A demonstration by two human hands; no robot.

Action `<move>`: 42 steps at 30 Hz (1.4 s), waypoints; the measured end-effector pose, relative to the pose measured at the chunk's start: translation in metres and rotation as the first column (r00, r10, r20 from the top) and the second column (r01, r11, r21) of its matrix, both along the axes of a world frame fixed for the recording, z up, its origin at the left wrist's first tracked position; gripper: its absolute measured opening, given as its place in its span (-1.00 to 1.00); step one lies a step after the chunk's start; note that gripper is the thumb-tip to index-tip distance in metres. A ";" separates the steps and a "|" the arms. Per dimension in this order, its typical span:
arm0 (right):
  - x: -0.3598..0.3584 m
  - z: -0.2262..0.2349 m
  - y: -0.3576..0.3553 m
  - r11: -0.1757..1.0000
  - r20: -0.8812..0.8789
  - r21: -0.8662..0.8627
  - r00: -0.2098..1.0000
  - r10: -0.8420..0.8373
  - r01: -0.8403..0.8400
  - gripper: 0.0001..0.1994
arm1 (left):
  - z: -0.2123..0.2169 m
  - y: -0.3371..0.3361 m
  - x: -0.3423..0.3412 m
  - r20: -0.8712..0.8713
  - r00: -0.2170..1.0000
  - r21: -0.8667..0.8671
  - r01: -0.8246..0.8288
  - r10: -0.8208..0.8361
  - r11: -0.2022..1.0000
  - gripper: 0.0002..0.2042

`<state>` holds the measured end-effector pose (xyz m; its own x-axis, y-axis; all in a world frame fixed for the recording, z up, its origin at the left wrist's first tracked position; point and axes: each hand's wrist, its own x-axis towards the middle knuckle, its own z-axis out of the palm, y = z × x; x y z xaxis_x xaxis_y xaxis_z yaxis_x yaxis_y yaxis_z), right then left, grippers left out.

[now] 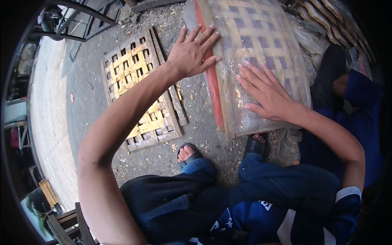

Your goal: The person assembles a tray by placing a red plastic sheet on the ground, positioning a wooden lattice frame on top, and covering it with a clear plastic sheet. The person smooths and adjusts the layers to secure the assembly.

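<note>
A woven lattice panel (pixel 255 49), its strips crossing in squares, lies before me under a cloudy clear plastic sheet (pixel 241 104). Down its left side runs a red strip (pixel 212 81). My left hand (pixel 191 55) is spread over the upper part of this strip, fingertips by the plastic's edge. Palm down on the plastic rests my right hand (pixel 267 94), its fingers stretched out and pointing up and left. Neither hand grasps anything. What lies beneath the lattice is hard to make out through the plastic.
On the ground to the left lies another wooden lattice panel (pixel 118 77) with yellowish strips. A person in dark blue (pixel 347 118) is close on the right. Wavy-edged sheets (pixel 326 18) are stacked at the upper right. Dark metal frames (pixel 77 18) stand at the upper left.
</note>
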<state>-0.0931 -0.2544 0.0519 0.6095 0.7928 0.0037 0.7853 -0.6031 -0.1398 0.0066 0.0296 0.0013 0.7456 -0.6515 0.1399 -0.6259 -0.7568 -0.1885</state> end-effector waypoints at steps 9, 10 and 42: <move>-0.068 -0.025 -0.015 0.782 -0.262 0.238 0.737 0.623 -0.576 -0.33 | -0.001 -0.001 0.001 -0.016 0.999 -0.001 -0.042 0.042 0.999 -0.16; -0.068 -0.026 -0.017 0.796 -0.252 0.234 0.756 0.604 -0.558 -0.33 | -0.003 -0.001 0.001 -0.018 0.999 0.007 -0.045 0.046 0.999 -0.18; -0.081 -0.009 -0.007 0.768 -0.304 0.336 0.709 0.636 -0.546 -0.51 | -0.009 -0.002 -0.001 -0.008 0.999 -0.004 -0.045 0.045 0.999 -0.19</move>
